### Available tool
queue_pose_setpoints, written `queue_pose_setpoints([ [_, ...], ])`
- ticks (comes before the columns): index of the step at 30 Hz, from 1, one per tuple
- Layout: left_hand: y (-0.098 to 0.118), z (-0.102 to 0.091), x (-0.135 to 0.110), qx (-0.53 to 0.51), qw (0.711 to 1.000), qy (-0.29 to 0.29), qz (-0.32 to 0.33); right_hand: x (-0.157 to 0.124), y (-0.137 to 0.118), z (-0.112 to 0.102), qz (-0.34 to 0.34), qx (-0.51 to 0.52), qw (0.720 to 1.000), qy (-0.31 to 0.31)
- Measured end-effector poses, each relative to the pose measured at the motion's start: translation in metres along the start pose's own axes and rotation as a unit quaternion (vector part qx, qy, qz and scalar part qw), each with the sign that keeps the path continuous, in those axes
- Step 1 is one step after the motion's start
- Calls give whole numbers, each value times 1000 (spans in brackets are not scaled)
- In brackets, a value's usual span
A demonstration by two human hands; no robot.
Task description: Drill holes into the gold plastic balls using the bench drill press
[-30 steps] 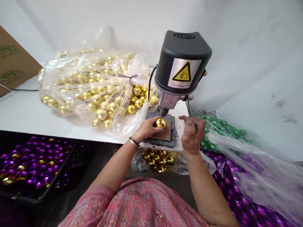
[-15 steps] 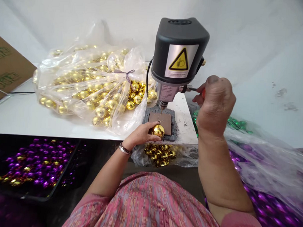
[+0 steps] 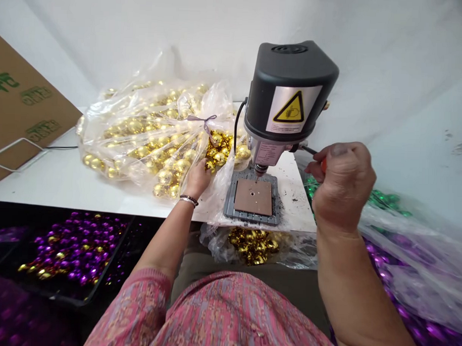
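A small black bench drill (image 3: 290, 94) stands on the white table (image 3: 45, 181), its bit above a brown plate (image 3: 253, 196) with a hole in it. My right hand (image 3: 342, 184) is closed round the drill's side lever with an orange knob. My left hand (image 3: 197, 178) reaches into the open mouth of a clear plastic bag of gold balls (image 3: 152, 135); its fingers are among the balls and partly hidden, curled on them.
A cardboard box (image 3: 24, 115) stands at the far left. A black tray of purple balls (image 3: 73, 243) sits below the table's front edge on the left. A bag of gold balls (image 3: 253, 243) hangs under the drill. Green balls (image 3: 381, 201) and purple balls lie in plastic at the right.
My left hand had a gold ball under the bit, drew it back toward the table edge, and has now moved left into the bag. My right hand went up to the lever and stays there.
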State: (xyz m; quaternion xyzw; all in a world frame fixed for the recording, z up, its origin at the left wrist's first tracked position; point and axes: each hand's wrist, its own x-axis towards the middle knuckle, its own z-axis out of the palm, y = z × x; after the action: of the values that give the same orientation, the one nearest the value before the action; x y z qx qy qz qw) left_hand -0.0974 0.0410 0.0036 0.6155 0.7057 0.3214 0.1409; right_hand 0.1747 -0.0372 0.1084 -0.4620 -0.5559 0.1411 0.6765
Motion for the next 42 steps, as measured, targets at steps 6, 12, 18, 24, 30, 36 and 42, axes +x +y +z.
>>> queue_pose_setpoints([
  [6,-3,9,7,74,996,-38,-18,-6,1,1,24,25,999,25],
  [12,-15,-9,-15,-247,962,-108,-45,-7,5,1,17,26,999,26],
  [18,-7,-34,-56,-425,889,-169,-12,-7,8,4,3,34,999,33],
  [24,27,-17,-66,-370,897,-241,31,-8,3,3,8,37,999,12],
  [30,39,20,-65,-299,925,-233,-3,-8,-1,1,6,18,1000,-8],
  [36,43,33,-59,-242,945,-219,28,-7,-3,0,-12,14,1000,-11],
  [42,49,33,-54,-167,958,-227,50,-7,-1,-2,-19,30,999,-15],
])
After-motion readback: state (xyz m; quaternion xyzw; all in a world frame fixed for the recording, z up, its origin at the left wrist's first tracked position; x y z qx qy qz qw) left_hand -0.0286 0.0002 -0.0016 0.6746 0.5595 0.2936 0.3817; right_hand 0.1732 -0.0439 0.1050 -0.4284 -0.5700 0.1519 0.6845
